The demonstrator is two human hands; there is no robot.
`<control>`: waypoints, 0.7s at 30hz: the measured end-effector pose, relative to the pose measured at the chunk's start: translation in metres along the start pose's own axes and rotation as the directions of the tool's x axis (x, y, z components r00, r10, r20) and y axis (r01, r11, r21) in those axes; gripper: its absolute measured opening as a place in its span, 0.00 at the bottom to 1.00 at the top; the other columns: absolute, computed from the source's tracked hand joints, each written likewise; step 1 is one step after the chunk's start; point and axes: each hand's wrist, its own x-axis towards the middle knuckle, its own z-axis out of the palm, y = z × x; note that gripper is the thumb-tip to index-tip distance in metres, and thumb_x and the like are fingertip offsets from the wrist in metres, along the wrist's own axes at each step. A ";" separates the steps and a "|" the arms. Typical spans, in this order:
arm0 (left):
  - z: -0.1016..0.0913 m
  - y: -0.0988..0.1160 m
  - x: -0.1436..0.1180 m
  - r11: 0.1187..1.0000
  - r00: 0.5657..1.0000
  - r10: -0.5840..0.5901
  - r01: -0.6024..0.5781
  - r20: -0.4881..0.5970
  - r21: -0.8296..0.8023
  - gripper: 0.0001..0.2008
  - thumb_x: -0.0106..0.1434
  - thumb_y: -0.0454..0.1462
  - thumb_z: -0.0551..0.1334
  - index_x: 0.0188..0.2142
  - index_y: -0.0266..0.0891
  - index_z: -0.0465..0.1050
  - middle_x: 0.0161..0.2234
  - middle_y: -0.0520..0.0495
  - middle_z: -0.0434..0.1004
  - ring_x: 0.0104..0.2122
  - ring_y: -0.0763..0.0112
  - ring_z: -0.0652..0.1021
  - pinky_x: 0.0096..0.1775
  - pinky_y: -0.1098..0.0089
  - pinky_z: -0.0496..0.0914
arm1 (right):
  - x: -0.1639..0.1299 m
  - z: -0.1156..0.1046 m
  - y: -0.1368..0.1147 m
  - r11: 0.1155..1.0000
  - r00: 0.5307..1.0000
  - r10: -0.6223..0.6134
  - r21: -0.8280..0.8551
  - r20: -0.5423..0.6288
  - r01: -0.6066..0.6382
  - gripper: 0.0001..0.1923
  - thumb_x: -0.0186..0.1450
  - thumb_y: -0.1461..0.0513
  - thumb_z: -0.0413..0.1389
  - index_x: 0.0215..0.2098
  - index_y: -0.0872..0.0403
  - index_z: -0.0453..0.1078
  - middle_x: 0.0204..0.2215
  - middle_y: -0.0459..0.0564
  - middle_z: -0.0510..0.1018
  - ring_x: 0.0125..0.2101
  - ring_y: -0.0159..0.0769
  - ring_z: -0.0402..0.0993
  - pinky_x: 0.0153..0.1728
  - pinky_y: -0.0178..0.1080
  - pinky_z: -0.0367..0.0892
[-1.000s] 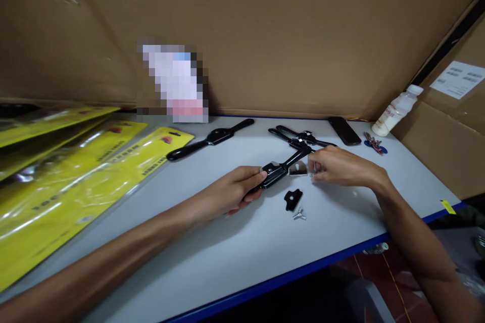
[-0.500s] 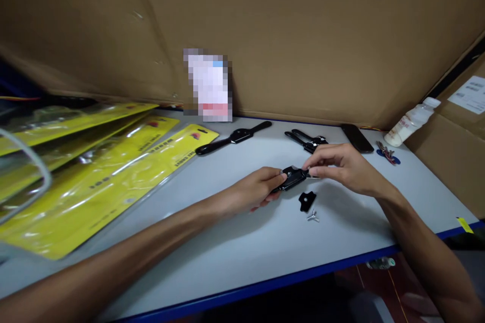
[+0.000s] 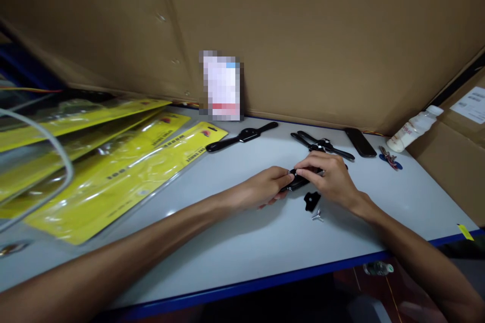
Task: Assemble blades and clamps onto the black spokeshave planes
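Both my hands meet over a small black tool body (image 3: 294,182) lying near the middle of the grey worktop (image 3: 235,242). My left hand (image 3: 265,189) is closed around its near handle end, pinning it to the surface, while my right hand (image 3: 326,177) comes over the top with fingertips pinched together on the middle of the tool — whether they grip a small piece there I cannot tell, since my fingers cover it. The work looks part done, as I judge it: a small black plate (image 3: 311,200) and a silver wing screw (image 3: 317,215) lie loose just in front of my right hand, not yet on the tool. Farther back rest one long black tool (image 3: 242,136) that looks whole, and a second one (image 3: 322,145) just behind my right hand. Yellow packaging cards (image 3: 125,171) fan out on the left. A dark phone (image 3: 359,142), keys (image 3: 390,157) and a white bottle (image 3: 413,128) sit at the far right — small and soft in focus. A blurred-out label stands against the cardboard wall (image 3: 303,35).
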 end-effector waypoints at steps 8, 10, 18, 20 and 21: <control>-0.001 0.002 0.001 1.000 1.000 -0.003 0.004 0.027 -0.026 0.17 0.71 0.43 0.48 0.26 0.42 0.58 0.19 0.58 0.57 0.15 0.79 0.56 0.16 0.76 0.52 | -0.004 0.008 0.006 0.900 0.945 -0.327 -0.300 0.013 0.316 0.14 0.71 0.68 0.50 0.32 0.55 0.77 0.31 0.51 0.74 0.33 0.36 0.67 0.34 0.39 0.65; -0.003 0.003 0.001 0.999 0.998 -0.009 0.011 0.055 -0.034 0.16 0.70 0.42 0.49 0.25 0.42 0.57 0.19 0.58 0.57 0.15 0.79 0.55 0.16 0.76 0.51 | -0.004 0.009 0.006 0.842 0.916 -0.393 -0.370 0.081 0.394 0.17 0.71 0.71 0.47 0.33 0.56 0.76 0.30 0.52 0.73 0.32 0.36 0.65 0.31 0.38 0.63; -0.007 0.004 -0.002 0.996 0.998 -0.024 0.029 0.065 -0.081 0.09 0.70 0.40 0.50 0.34 0.41 0.61 0.22 0.58 0.58 0.16 0.79 0.55 0.17 0.76 0.49 | 0.002 0.016 0.004 0.985 0.996 -0.084 -0.156 -0.022 0.080 0.07 0.66 0.70 0.55 0.35 0.56 0.75 0.30 0.47 0.75 0.30 0.32 0.69 0.32 0.36 0.64; -0.007 0.006 -0.003 0.995 0.997 -0.043 0.049 0.066 -0.086 0.07 0.70 0.38 0.49 0.42 0.41 0.63 0.22 0.58 0.58 0.16 0.78 0.54 0.17 0.76 0.48 | 0.005 0.017 0.002 0.999 0.999 0.032 -0.040 -0.025 -0.033 0.06 0.63 0.71 0.57 0.31 0.56 0.73 0.25 0.44 0.74 0.26 0.29 0.68 0.31 0.35 0.62; -0.007 0.007 -0.003 0.995 0.997 -0.048 0.054 0.065 -0.084 0.09 0.71 0.38 0.49 0.46 0.40 0.64 0.22 0.58 0.58 0.17 0.78 0.54 0.17 0.76 0.48 | 0.006 0.017 0.002 0.997 0.997 0.080 0.010 -0.015 -0.080 0.07 0.62 0.72 0.57 0.30 0.56 0.72 0.23 0.43 0.73 0.25 0.29 0.67 0.30 0.35 0.61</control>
